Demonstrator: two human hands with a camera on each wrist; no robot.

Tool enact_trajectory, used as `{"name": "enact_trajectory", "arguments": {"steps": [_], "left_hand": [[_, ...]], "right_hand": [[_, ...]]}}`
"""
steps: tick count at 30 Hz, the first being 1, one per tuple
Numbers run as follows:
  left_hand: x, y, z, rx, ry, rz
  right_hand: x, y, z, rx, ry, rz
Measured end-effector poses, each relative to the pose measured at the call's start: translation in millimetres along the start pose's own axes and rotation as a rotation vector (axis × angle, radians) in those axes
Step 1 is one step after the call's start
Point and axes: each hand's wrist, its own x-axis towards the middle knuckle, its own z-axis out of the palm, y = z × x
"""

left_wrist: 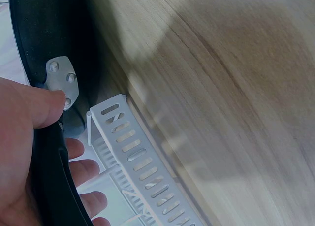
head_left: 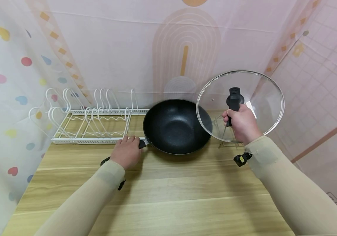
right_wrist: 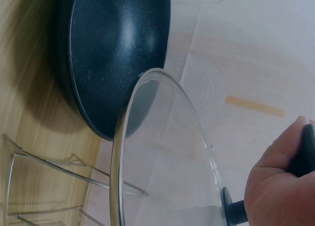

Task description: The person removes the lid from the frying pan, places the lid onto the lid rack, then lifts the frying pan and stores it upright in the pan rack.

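A black wok (head_left: 177, 127) stands on the table at the centre. My left hand (head_left: 127, 152) grips its black handle (left_wrist: 51, 177); in the left wrist view the thumb lies along the top near the riveted bracket (left_wrist: 63, 80) and the fingers curl beneath. My right hand (head_left: 242, 123) holds a clear glass lid (head_left: 263, 95) with a metal rim by its black knob handle (head_left: 234, 100). The lid is raised to the right of the wok, its left edge overlapping the wok's right side in the head view. Seen from the right wrist, the lid (right_wrist: 167, 162) is tilted.
A white dish rack (head_left: 97, 141) with curved wire dividers stands left of the wok, close to its handle. Under the lid on the right is a small metal wire stand (right_wrist: 44, 162). Patterned curtains (head_left: 112, 49) hang behind and beside the wooden table (head_left: 171, 196).
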Motion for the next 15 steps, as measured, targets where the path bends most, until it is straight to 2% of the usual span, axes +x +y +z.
{"name": "enact_trajectory", "arguments": {"steps": [6, 15], "left_hand": [[0.4, -1.5, 1.1, 0.005, -0.001, 0.001], [0.4, -1.5, 1.9, 0.013, 0.012, 0.007]], "right_hand": [[1, -1, -5, -0.033, 0.034, 0.003], [3, -4, -13, -0.023, 0.072, 0.014]]}}
